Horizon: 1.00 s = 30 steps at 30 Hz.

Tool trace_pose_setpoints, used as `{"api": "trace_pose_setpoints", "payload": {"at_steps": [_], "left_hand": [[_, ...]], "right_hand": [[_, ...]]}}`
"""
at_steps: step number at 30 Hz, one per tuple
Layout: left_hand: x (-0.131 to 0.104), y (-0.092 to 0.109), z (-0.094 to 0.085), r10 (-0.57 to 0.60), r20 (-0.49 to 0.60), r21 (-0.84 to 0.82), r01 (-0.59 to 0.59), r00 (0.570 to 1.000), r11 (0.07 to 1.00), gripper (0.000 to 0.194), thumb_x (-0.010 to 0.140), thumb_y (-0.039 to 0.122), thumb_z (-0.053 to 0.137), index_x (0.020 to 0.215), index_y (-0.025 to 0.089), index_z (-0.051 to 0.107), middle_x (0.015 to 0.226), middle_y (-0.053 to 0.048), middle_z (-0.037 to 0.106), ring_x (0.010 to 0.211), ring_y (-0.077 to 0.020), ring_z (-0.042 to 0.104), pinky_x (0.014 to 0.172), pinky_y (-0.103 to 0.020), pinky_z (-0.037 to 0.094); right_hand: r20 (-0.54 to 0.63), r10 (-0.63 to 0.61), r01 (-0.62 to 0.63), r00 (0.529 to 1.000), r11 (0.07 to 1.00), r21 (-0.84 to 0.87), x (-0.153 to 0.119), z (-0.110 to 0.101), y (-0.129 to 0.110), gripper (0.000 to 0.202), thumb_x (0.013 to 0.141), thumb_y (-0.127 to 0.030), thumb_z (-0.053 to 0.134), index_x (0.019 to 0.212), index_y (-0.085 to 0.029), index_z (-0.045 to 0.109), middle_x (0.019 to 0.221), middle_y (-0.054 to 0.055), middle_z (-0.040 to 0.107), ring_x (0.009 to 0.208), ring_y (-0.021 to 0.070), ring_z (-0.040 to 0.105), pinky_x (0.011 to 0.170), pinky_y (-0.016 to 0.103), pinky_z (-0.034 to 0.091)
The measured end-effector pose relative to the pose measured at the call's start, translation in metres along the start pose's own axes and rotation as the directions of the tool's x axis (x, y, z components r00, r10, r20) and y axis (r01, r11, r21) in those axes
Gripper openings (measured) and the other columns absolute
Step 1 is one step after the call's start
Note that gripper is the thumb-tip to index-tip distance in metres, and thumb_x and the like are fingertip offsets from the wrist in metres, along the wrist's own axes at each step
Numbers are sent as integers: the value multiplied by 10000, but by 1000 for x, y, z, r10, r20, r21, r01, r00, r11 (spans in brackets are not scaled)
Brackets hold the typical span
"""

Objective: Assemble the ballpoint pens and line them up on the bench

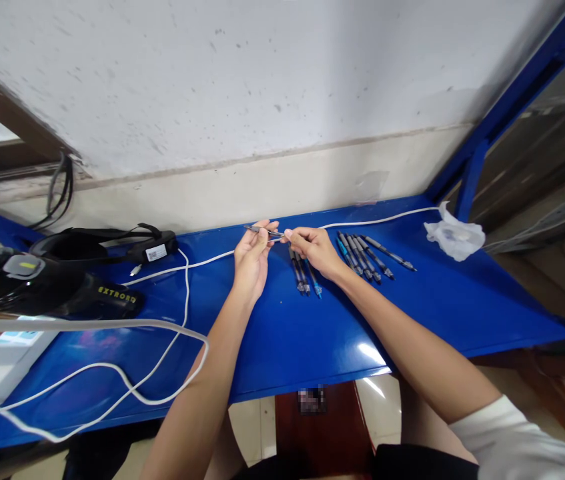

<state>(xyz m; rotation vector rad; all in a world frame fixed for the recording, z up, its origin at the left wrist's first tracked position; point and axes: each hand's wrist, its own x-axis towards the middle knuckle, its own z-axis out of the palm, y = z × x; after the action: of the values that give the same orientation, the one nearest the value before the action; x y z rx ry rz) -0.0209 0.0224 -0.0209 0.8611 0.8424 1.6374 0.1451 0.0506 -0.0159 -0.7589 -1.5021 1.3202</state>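
Observation:
Above the blue table (302, 340), near its back edge, my left hand (252, 260) pinches a dark, slim pen (252, 229) between thumb and fingers. My right hand (315, 248) has its thumb and forefinger closed on the pen's other end. The pen lies nearly level across both hands; its middle is thin and shiny, and I cannot make out whether it is in one piece. Just below my right hand lie a few pens (298, 273), one with a blue end, partly hidden by that hand. Right of my wrist, several more clear-and-black pens (362, 257) lie side by side.
White cables (187, 293) loop across the table's left side. A black strapped device (152, 250), a black case (87, 293) and a white box (7, 360) are there too. Crumpled white plastic (455, 233) sits at the right, by the blue frame post (472, 180). A wall rises behind.

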Motion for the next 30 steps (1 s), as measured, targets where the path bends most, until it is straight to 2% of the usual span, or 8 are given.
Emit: {"api": "trace_pose_setpoints", "payload": {"at_steps": [4, 9, 14, 17, 21, 24, 27, 30], "left_hand": [[0, 0, 1, 5, 19, 7, -5, 1000, 1000, 326, 932, 394, 826, 1199, 229, 741, 1345, -99, 760, 1220, -229, 704, 997, -344, 515], [0, -1, 1, 9, 42, 15, -10, 999, 1000, 316, 938, 398, 819, 1186, 231, 719, 1378, -108, 746, 1263, -243, 694, 1019, -361, 512], [0, 0, 2, 15, 59, 16, -16, 998, 1000, 314, 932, 403, 822, 1168, 233, 703, 1411, -119, 735, 1312, -266, 679, 1047, -387, 506], [-2, 1, 4, 19, 79, 25, -21, 997, 999, 288, 947, 385, 801, 1173, 240, 696, 1430, -119, 727, 1376, -285, 646, 1109, -429, 483], [-7, 3, 7, 27, 168, 50, -35, 985, 998, 369, 905, 284, 823, 1250, 234, 699, 1439, -133, 720, 1461, -313, 582, 1223, -490, 402], [-8, 3, 8, 18, 202, 63, -32, 979, 998, 498, 821, 178, 828, 1299, 229, 698, 1446, -136, 713, 1470, -333, 570, 1255, -517, 365], [-7, 4, 5, 12, 125, 48, -18, 992, 999, 476, 782, 145, 770, 1249, 229, 728, 1402, -117, 734, 1435, -328, 594, 1210, -507, 413], [-5, 6, 1, -2, 13, 28, 1, 1000, 1000, 341, 820, 207, 733, 1159, 230, 760, 1302, -94, 768, 1358, -296, 642, 1135, -455, 471]], "right_hand": [[-9, 58, -57, 998, 995, 83, 0, 1, 0, 467, 921, -646, 743, 886, -180, 771, 594, -66, 416, 508, 90, 290, 487, 262, 214], [-3, 86, -85, 996, 988, 131, 1, -2, 1, 459, 903, -644, 764, 889, -185, 764, 614, -57, 468, 502, 82, 295, 471, 260, 201], [11, 109, -109, 994, 974, 197, 1, -4, 2, 404, 907, -583, 794, 877, -181, 761, 617, -60, 469, 504, 71, 278, 472, 258, 169], [-8, 128, -120, 992, 948, 294, 3, -2, 0, 379, 869, -547, 852, 838, -188, 733, 607, -65, 477, 500, 67, 270, 464, 253, 166], [-140, 168, -73, 976, 854, 516, 9, -4, -3, 415, 760, -483, 964, 762, -217, 645, 612, -77, 479, 536, 83, 349, 484, 238, 316], [-177, 210, -47, 961, 761, 648, 13, -11, -4, 427, 758, -477, 976, 792, -232, 628, 687, -68, 541, 614, 96, 480, 579, 231, 456], [-155, 242, -54, 958, 683, 728, 16, -19, -4, 412, 821, -523, 925, 860, -256, 613, 787, -54, 622, 749, 127, 613, 718, 264, 547], [-136, 219, -42, 966, 654, 755, 17, -24, -5, 407, 925, -540, 827, 839, -262, 543, 680, -68, 520, 652, 132, 542, 676, 273, 531]]}}
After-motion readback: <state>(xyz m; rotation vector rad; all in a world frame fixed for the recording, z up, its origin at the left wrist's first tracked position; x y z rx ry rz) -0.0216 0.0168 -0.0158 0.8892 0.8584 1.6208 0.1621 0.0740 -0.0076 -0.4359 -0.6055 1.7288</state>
